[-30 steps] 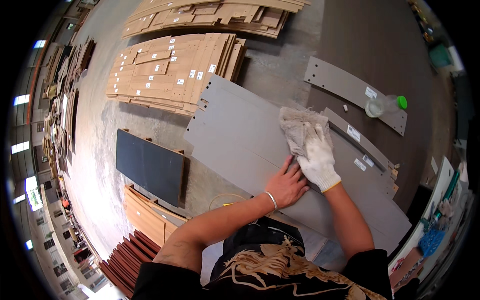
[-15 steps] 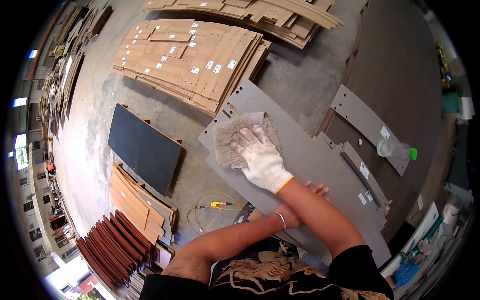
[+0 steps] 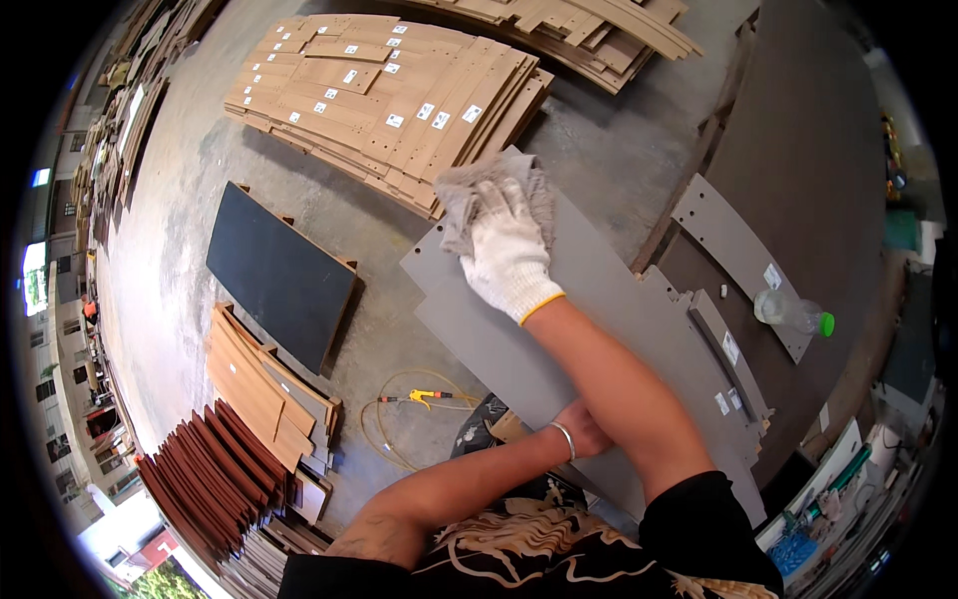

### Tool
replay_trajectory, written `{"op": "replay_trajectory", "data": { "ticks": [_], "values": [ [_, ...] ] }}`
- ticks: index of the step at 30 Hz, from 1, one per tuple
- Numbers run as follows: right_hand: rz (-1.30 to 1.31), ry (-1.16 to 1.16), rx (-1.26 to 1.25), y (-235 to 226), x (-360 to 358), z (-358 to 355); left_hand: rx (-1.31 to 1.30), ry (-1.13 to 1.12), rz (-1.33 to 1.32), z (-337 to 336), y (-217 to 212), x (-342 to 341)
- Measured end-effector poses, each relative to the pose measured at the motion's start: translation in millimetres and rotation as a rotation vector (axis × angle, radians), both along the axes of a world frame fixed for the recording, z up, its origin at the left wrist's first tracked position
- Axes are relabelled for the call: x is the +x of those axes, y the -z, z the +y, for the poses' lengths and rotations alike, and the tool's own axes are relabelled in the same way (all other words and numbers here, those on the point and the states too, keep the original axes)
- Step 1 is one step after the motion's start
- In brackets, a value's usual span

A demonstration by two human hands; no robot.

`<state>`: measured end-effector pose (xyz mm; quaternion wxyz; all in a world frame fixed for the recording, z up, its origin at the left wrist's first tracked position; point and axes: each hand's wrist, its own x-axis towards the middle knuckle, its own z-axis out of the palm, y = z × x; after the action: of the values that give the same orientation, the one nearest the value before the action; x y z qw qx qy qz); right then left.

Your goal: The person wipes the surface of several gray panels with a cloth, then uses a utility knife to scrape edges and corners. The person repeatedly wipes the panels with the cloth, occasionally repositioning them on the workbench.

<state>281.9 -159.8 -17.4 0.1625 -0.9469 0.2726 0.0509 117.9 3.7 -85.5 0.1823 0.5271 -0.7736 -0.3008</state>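
Note:
My right hand (image 3: 507,255), in a white knitted glove with a yellow cuff edge, presses a grey-brown cloth (image 3: 458,208) over the far end of a flat grey panel (image 3: 591,285). Its fingers reach forward over the cloth and keep hold of it. The cloth hides most of the holes along that end. My bare left hand (image 3: 585,429), with a silver bracelet at the wrist, rests at the panel's near left side. The right forearm crosses over it and hides its fingers.
Narrow grey pieces (image 3: 726,344) lie on the panel's right side. A clear bottle with a green cap (image 3: 793,312) rests on another grey strip (image 3: 733,240). Beyond stand labelled wooden board stacks (image 3: 369,100); to the left, a dark panel (image 3: 281,275), red-brown strips (image 3: 215,479) and a yellow air gun (image 3: 421,397).
My right hand has pushed the cloth farther away, toward the panel's far corner. The left hand's fingers, seen before beyond the right forearm, are now covered. The whole view has shifted slightly.

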Motion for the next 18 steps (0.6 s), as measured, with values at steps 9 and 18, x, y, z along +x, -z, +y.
{"op": "replay_trajectory", "data": {
  "ticks": [9, 18],
  "values": [
    [-0.105, 0.171, -0.013, 7, -45, -1, -0.079, 0.12, -0.256, -2, -2, 0],
    [-0.205, 0.364, -0.006, 19, -219, 49, 0.182, 0.305, -0.358, -7, -23, 9]
  ]
}}
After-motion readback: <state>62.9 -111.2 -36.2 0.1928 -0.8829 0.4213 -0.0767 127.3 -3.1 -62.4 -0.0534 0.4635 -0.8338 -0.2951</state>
